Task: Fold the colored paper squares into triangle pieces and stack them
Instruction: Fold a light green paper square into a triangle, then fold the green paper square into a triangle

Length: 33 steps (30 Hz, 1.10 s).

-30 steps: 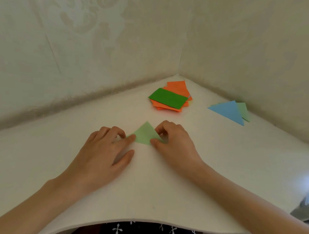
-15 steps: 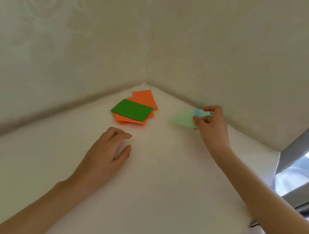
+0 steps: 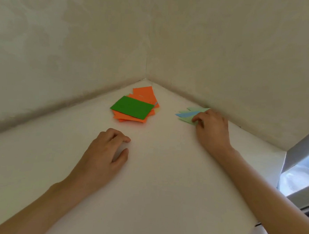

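**Status of work.** The bench [image 3: 164, 180] fills the lower frame and runs into a wall corner at upper centre.

**Finished pieces.** The stack [image 3: 194, 109] lies at right of centre, close under the right-hand wall. Three folded pieces show in it: a pale green one at the back, a blue triangle [image 3: 185, 114] in the middle and a green triangle [image 3: 186, 120] nearest the camera. They overlap but fan out, with tips not aligned.

**Right hand** [image 3: 211, 128]. It rests on the stack; its curled fingertips pinch the near right edge of the green triangle, so the grip is closed on that piece. The piece touches the stack but is not released.

**Left hand** [image 3: 106, 153]. It lies on the bench at lower centre, well apart from all paper. Its fingers are loosely curled and the grip holds nothing.

**Remaining stock.** The pile sits at centre frame near the corner – a green sheet [image 3: 132, 109] on top of several orange sheets [image 3: 144, 93], all flat and unfolded. The count beneath cannot be read.

**Assessment.** The task appears to be at an early-to-middle stage: about three pieces are done, and most of the pile is left to fold. The step in hand is seating and releasing the green triangle.
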Tool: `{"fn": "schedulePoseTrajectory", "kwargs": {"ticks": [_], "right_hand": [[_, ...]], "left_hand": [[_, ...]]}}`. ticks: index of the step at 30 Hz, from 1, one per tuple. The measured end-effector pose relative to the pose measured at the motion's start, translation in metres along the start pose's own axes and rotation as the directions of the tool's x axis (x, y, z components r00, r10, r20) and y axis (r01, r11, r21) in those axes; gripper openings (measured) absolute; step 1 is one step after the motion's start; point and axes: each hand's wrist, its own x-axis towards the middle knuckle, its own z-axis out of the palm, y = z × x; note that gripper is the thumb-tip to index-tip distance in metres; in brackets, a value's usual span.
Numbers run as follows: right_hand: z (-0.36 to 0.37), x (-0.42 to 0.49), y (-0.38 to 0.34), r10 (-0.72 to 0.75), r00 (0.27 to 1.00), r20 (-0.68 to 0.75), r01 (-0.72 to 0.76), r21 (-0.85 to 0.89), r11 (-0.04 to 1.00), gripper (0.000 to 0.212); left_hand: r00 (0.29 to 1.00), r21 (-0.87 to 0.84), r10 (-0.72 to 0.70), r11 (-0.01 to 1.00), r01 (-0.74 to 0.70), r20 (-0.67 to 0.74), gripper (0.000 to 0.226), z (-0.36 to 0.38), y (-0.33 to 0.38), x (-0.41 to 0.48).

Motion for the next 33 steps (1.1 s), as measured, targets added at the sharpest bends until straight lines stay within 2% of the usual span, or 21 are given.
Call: {"fn": "schedulePoseTrajectory", "kwargs": {"ticks": [3,5,6,7,9,11,12,14,16,19,22,25,27,30,32,33], "right_hand": [[-0.007,-0.001,-0.009,-0.051,0.994,-0.1,0.053,0.022,0.998,0.027],[-0.014,-0.002,-0.03,-0.178,0.964,-0.197,0.202,0.106,0.974,0.024],[-0.015,-0.002,-0.045,-0.263,0.944,-0.201,0.294,0.146,0.945,0.022],[-0.014,0.0,-0.064,-0.343,0.927,-0.155,0.368,0.19,0.91,0.02],[-0.007,0.003,-0.101,-0.456,0.889,0.044,0.43,0.267,0.862,0.028],[0.011,0.013,-0.126,-0.479,0.846,0.232,0.428,0.241,0.871,0.05],[0.02,0.017,-0.133,-0.463,0.841,0.278,0.418,0.208,0.884,0.053],[0.033,0.021,-0.136,-0.437,0.861,0.26,0.404,0.172,0.899,0.049],[0.037,0.018,-0.133,-0.447,0.881,0.154,0.431,0.127,0.893,0.037],[0.033,0.01,-0.134,-0.496,0.864,0.089,0.493,0.054,0.868,0.026],[0.025,0.009,-0.134,-0.518,0.837,0.175,0.509,0.098,0.855,0.031],[0.021,0.008,-0.124,-0.571,0.764,0.3,0.561,0.128,0.818,0.037],[0.019,0.005,-0.119,-0.611,0.754,0.24,0.602,0.117,0.79,0.032],[0.013,-0.005,-0.121,-0.573,0.817,0.07,0.568,0.085,0.819,0.034],[0.003,-0.013,-0.128,-0.493,0.86,-0.132,0.51,0.159,0.846,0.029],[-0.007,-0.017,-0.133,-0.412,0.893,-0.184,0.448,0.264,0.854,0.021]], "left_hand": [[1.0,0.008,-0.023,1.0,0.023,-0.004,0.047,-0.004,0.002,0.0],[0.999,-0.009,-0.049,0.999,0.049,-0.012,0.031,-0.012,-0.002,0.0],[0.998,-0.008,-0.06,0.998,0.06,-0.026,0.027,-0.018,-0.006,0.0],[0.997,0.003,-0.075,0.997,0.075,-0.036,0.026,-0.024,-0.011,-0.001],[0.994,0.053,-0.098,0.994,0.1,-0.047,0.024,-0.033,-0.024,-0.005],[0.994,0.091,-0.094,0.991,0.099,-0.051,0.029,-0.036,-0.032,-0.012],[0.996,0.096,-0.082,0.992,0.086,-0.042,0.035,-0.036,-0.035,-0.015],[0.997,0.092,-0.074,0.993,0.077,-0.03,0.039,-0.035,-0.038,-0.018],[0.996,0.091,-0.08,0.992,0.082,-0.027,0.037,-0.033,-0.038,-0.017],[0.998,0.118,-0.049,0.992,0.052,-0.028,0.042,-0.031,-0.038,-0.014],[0.999,0.123,-0.03,0.992,0.035,-0.042,0.042,-0.03,-0.041,-0.016],[0.999,0.118,-0.017,0.993,0.023,-0.052,0.043,-0.029,-0.04,-0.016],[0.998,0.129,-0.007,0.992,0.015,-0.062,0.046,-0.028,-0.04,-0.016],[0.998,0.135,-0.011,0.991,0.019,-0.061,0.05,-0.029,-0.042,-0.016],[0.998,0.134,-0.003,0.991,0.011,-0.062,0.051,-0.028,-0.041,-0.016],[0.998,0.124,-0.009,0.992,0.017,-0.062,0.051,-0.028,-0.04,-0.017]]}}
